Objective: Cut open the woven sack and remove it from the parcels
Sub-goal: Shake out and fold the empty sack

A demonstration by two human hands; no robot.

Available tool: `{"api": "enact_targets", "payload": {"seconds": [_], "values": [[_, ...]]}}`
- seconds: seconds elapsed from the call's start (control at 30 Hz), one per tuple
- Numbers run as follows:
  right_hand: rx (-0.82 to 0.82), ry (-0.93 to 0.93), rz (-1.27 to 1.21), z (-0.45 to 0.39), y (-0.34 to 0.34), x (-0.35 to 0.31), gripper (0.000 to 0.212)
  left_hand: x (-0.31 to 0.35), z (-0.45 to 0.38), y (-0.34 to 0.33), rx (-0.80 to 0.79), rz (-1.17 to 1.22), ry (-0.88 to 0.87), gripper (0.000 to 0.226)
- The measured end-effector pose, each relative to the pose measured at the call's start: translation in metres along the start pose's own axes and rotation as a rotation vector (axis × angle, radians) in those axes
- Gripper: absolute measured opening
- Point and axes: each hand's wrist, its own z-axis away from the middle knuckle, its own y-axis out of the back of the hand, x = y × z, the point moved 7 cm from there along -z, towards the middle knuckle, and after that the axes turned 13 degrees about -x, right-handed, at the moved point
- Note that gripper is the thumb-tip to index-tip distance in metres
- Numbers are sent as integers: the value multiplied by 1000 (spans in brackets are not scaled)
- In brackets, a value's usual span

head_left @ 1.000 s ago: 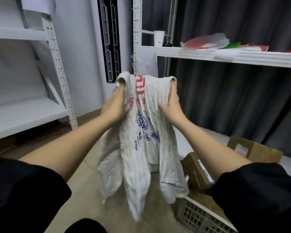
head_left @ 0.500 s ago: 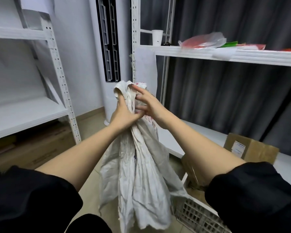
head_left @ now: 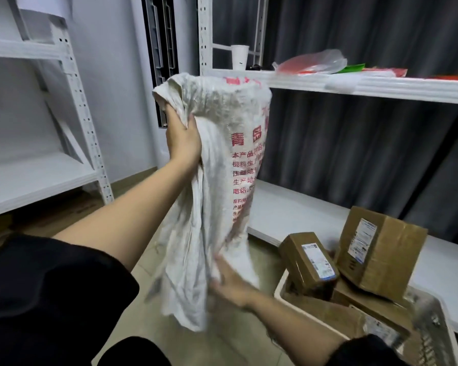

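Note:
The white woven sack (head_left: 217, 165), printed with red characters, hangs empty in the air in front of me. My left hand (head_left: 181, 142) grips its bunched top at chest height. Lower down, my right hand (head_left: 230, 282) holds the sack's hanging bottom part, fingers curled into the cloth. Several brown cardboard parcels (head_left: 381, 249) with white labels lie to the right in a white plastic crate (head_left: 282, 289), apart from the sack.
White metal shelving (head_left: 354, 85) runs along the right with a paper cup (head_left: 239, 56) and a plastic bag (head_left: 312, 62) on it. Another white rack (head_left: 72, 83) stands at the left. Dark curtains hang behind. Tan floor lies below the sack.
My right hand left the sack's top and dropped to its lower part. The left hand kept its grip on top. The view turned right, showing more of the parcels.

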Motion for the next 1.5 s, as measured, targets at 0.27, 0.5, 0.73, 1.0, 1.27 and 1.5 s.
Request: {"api": "enact_targets", "payload": {"seconds": [0.27,0.5,0.73,1.0,1.27,1.5], "values": [[194,-337,217,24,64,48,39,-8,-23,18,42,129,-56,58],[2,-53,-510,22,82,-12,57,-28,-24,34,125,417,54,43],[428,-106,-161,55,175,2,37,-34,-26,39,-3,450,115,32],[812,338,128,150,317,-109,112,-37,-16,10,-367,490,189,23],[504,57,548,154,296,-119,42,-26,-8,8,-399,273,141,17],[700,21,1016,170,298,-111,46,-25,-17,23,-319,62,33,25]]}}
